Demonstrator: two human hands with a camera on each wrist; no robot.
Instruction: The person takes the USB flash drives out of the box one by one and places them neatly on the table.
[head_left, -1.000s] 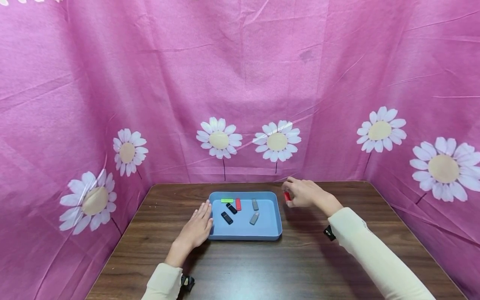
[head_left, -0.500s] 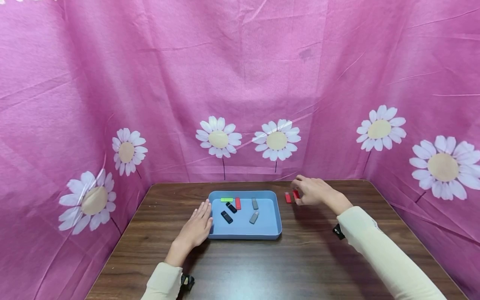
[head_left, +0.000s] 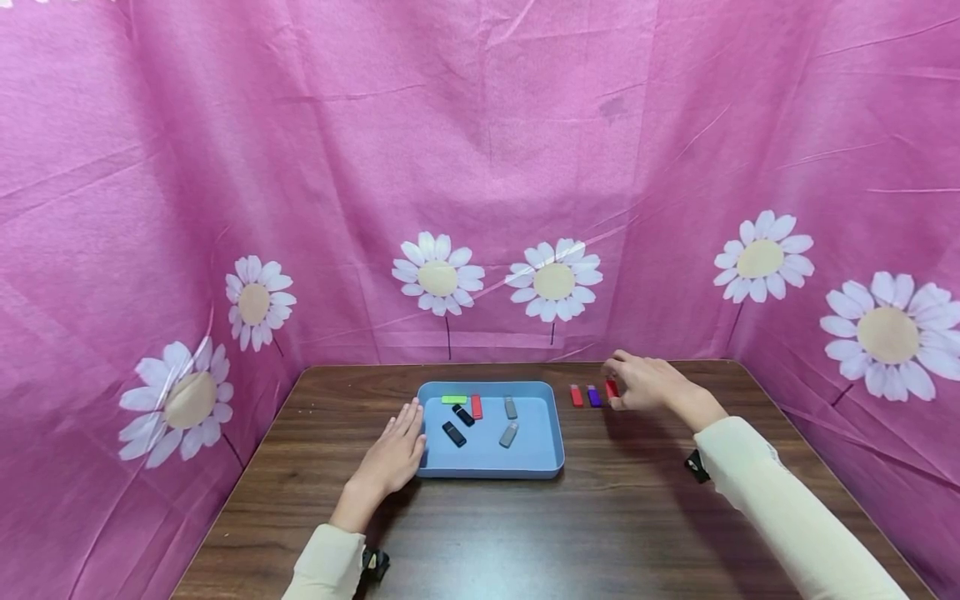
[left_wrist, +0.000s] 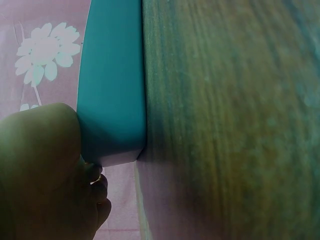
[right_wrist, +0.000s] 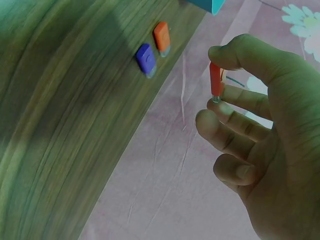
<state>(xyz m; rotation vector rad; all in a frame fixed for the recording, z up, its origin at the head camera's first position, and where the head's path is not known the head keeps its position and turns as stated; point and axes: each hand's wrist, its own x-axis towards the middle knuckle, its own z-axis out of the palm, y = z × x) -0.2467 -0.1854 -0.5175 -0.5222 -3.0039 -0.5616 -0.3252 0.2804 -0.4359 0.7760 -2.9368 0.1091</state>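
My right hand (head_left: 643, 385) pinches a red USB flash drive (right_wrist: 215, 82) between thumb and fingers, just above the table's far right part. To its left, a purple flash drive (head_left: 594, 396) and a red one (head_left: 576, 396) lie side by side on the wood. The left hand (head_left: 393, 450) rests with straight fingers along the left rim of a blue tray (head_left: 487, 473). Inside the tray lie a green flash drive (head_left: 453, 400), another red one (head_left: 477, 407), two black ones (head_left: 453, 433) and two grey ones (head_left: 508, 434).
The brown wooden table (head_left: 495, 533) reaches back to a pink curtain (head_left: 480, 167) with white daisies, which also hangs at both sides. The tray's outer wall (left_wrist: 112, 75) fills much of the left wrist view.
My right hand has moved step by step to the right, away from the tray. A red flash drive, then a purple one, have come to lie on the table behind it. The left hand stays put.
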